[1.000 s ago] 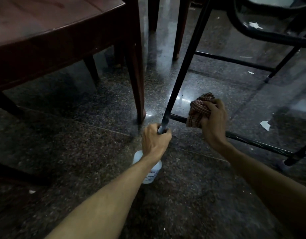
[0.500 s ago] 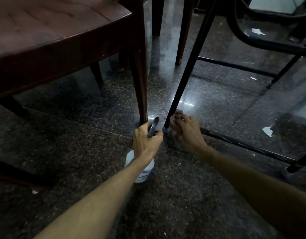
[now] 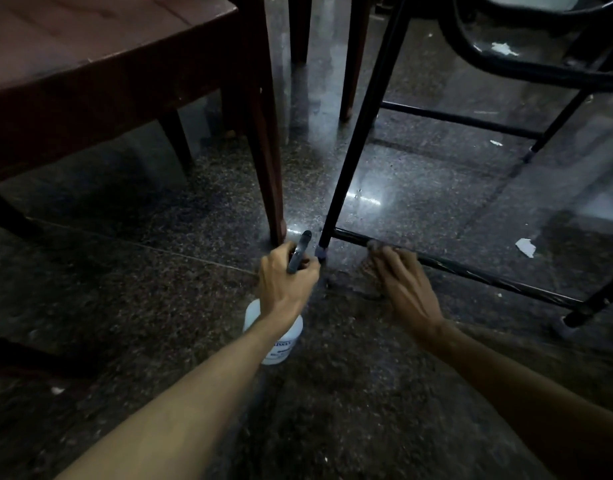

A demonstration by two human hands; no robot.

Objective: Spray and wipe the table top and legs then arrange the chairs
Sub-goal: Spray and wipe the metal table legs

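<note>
I am low to the floor beside a black metal table leg [image 3: 360, 133] with a low crossbar [image 3: 471, 270] running right from its foot. My left hand [image 3: 284, 282] grips the dark trigger head of a white spray bottle [image 3: 281, 341], just left of the leg's foot. My right hand [image 3: 402, 285] presses down on the crossbar near the foot. The checked cloth is almost wholly hidden under that hand; only a blurred edge [image 3: 371, 271] shows.
A dark wooden chair [image 3: 90, 64] stands at the left, its front leg [image 3: 267, 168] close to the metal leg. A black chair [image 3: 523, 64] is at the upper right. Scraps of paper [image 3: 526, 247] lie on the speckled stone floor.
My right hand dropped with the cloth from the leg's lower part to its foot, then slid right along the crossbar. My left hand with the bottle shifted slightly left.
</note>
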